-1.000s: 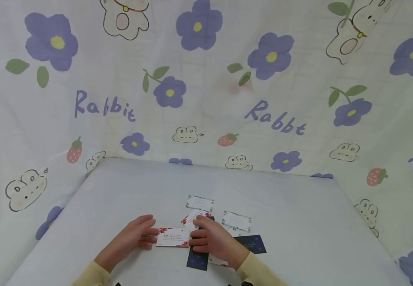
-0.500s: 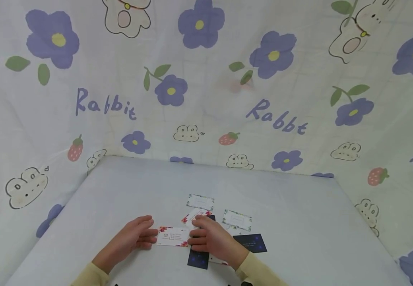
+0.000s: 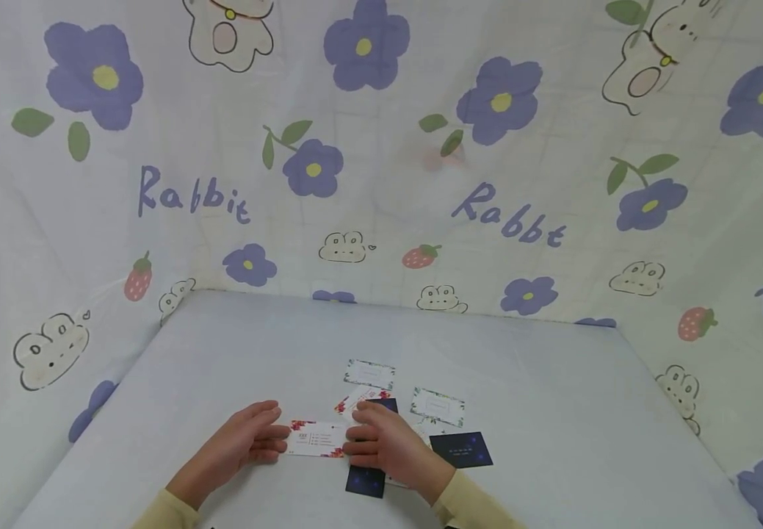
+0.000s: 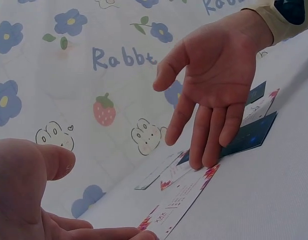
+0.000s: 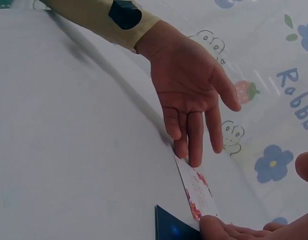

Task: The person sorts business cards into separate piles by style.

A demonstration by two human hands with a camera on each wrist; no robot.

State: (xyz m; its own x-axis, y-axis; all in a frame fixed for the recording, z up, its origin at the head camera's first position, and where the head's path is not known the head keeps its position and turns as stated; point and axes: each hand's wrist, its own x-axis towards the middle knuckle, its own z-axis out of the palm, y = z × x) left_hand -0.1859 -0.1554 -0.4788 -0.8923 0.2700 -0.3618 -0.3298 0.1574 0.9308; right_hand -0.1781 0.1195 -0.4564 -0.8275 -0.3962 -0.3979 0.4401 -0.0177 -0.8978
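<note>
A white business card point(image 3: 316, 439) with red flowers at two corners lies between my hands. My left hand point(image 3: 249, 439) meets its left short end with fingertips, fingers fairly straight. At the opposite end, my right hand point(image 3: 397, 448) has its fingertips right at the edge, thumb raised. Palms face each other, as the left wrist view shows with the right hand point(image 4: 219, 70) and the right wrist view with the left hand point(image 5: 186, 75). Beneath my right hand, a dark blue card point(image 3: 366, 481) is partly hidden.
Beyond the hands lie another red-flowered card point(image 3: 353, 401) and two green-leaf-bordered cards, one at the back point(image 3: 369, 374) and one at right point(image 3: 438, 406). A dark blue card point(image 3: 462, 450) rests right of my right hand. Patterned cloth point(image 3: 381, 206) surrounds the white tabletop point(image 3: 553, 411).
Both hands and the red-flowered card between them have shifted slightly left. The other cards have stayed in place.
</note>
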